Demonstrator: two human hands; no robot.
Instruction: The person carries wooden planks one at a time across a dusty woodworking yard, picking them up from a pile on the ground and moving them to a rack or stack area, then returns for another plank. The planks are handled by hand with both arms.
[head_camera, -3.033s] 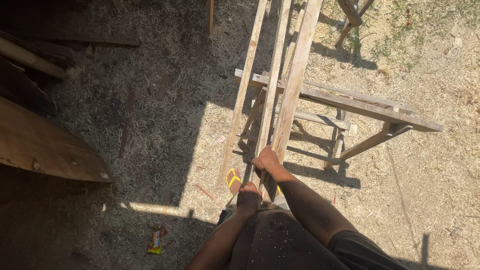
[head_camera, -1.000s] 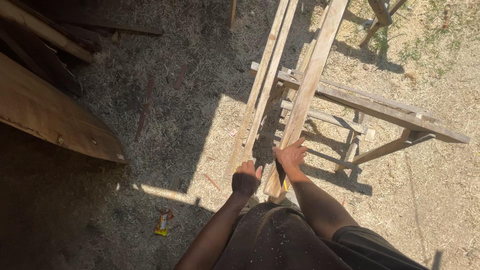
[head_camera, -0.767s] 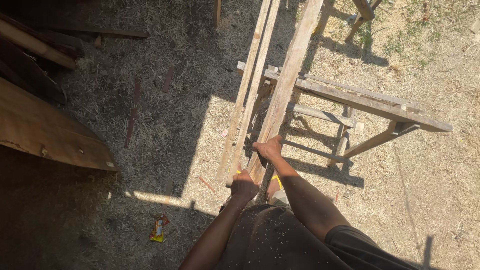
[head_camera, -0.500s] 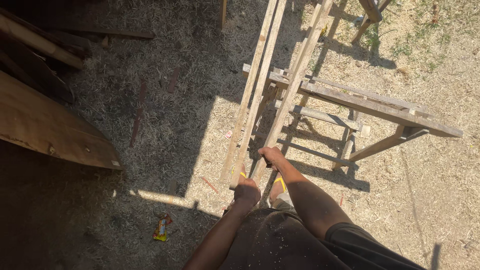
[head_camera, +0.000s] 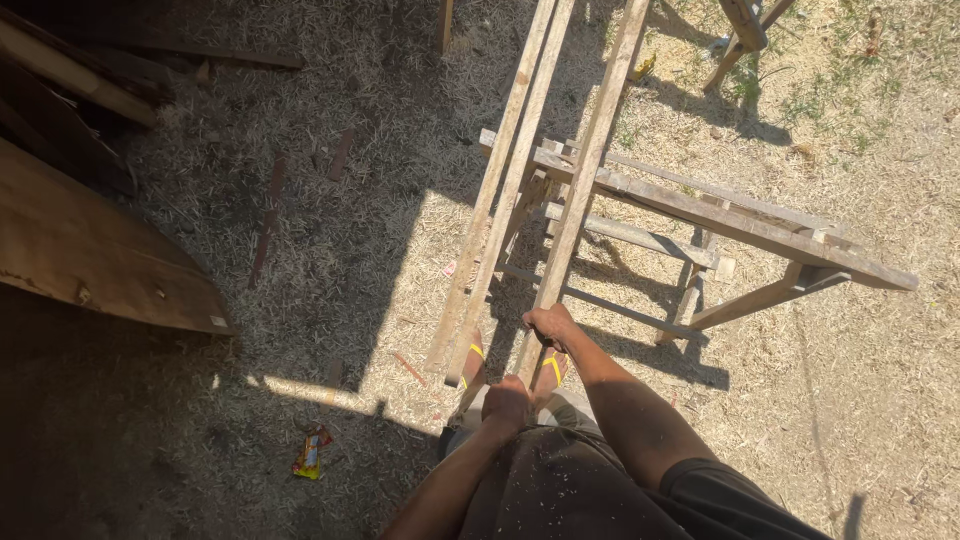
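Wooden batten (head_camera: 585, 190), long and narrow, lies slanting across the top rail of a rough timber sawhorse (head_camera: 740, 225), its near end coming down toward the person and its far end running out past the top edge of the view. The right hand (head_camera: 550, 325) grips this batten close to its near end, fingers curled tight around the wood. The left hand (head_camera: 506, 403) sits lower, just below the batten's end, closed into a fist; whether it clasps the end of the batten or something else cannot be told from this angle. Two more battens (head_camera: 505, 200) rest side by side just to the left of the held one, also leaning on the sawhorse, their near ends on the ground. Beneath the hands, feet in yellow-strapped sandals (head_camera: 552, 368) stand on ground covered in wood shavings (head_camera: 330, 250). A broad curved plank (head_camera: 100, 250) lies well to the left in shadow, and a small crumpled wrapper (head_camera: 312, 453) lies on the shavings near the person's left side.
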